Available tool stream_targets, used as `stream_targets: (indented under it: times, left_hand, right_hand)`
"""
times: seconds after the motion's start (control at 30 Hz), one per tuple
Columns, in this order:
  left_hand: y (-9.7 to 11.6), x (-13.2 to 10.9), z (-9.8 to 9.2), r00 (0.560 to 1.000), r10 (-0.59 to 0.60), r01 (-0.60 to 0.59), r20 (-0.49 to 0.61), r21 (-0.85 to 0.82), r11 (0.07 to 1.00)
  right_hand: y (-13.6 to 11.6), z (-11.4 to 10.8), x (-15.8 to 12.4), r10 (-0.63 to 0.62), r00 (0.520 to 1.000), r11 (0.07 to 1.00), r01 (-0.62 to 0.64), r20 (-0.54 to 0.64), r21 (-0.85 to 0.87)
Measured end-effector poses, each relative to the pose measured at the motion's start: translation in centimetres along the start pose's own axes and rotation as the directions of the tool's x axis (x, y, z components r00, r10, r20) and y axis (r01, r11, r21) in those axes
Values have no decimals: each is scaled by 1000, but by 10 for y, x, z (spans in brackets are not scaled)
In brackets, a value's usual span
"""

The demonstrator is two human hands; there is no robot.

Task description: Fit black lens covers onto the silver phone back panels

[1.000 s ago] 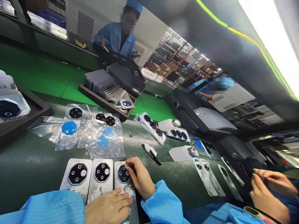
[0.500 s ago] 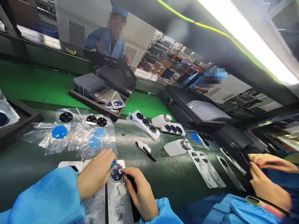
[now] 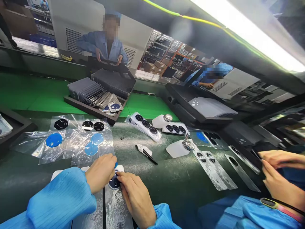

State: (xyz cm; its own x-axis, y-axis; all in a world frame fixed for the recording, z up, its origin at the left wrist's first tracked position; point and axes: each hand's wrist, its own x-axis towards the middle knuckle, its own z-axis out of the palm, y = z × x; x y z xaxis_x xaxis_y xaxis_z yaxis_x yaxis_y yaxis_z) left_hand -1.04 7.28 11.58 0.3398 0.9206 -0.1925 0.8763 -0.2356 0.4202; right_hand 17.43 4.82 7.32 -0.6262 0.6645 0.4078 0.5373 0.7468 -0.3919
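And here, at the near edge of the surface (image 3: 164, 181), the dark octagonal plate (image 3: 113, 183) is seen at the far end of a silver panel (image 3: 116, 211), whose long axis is laid near to far. The plate is caught right between the two hands! Its right edge is met by the fingertips of the right hand (image 3: 137, 196), the nearer one, reached in from the near right, back upward; whether anything is gripped there cannot be told. From the left, the left hand (image 3: 101, 173) is arched palm down over the plate's far-left side, its fingers closed on a mostly hidden blue piece (image 3: 116, 165).
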Motion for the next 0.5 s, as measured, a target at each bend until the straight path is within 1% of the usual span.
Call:
stream_targets:
  times: [0.2, 0.37, 0.5]
  left_hand:
    - [-2, 0, 0, 998, 39, -38, 52, -16, 999]
    - [-6, -4, -3, 996, 60, -56, 65, -63, 996]
    - [-4, -3, -6, 996, 55, -50, 74, -65, 997]
  right_hand:
    - [-1, 3, 0, -5, 999, 1000, 4, -52, -27]
    - [-1, 3, 0, -3, 999, 1000, 2, -36, -24]
    - [-1, 1, 0, 16, 1000, 999, -15, -27, 35]
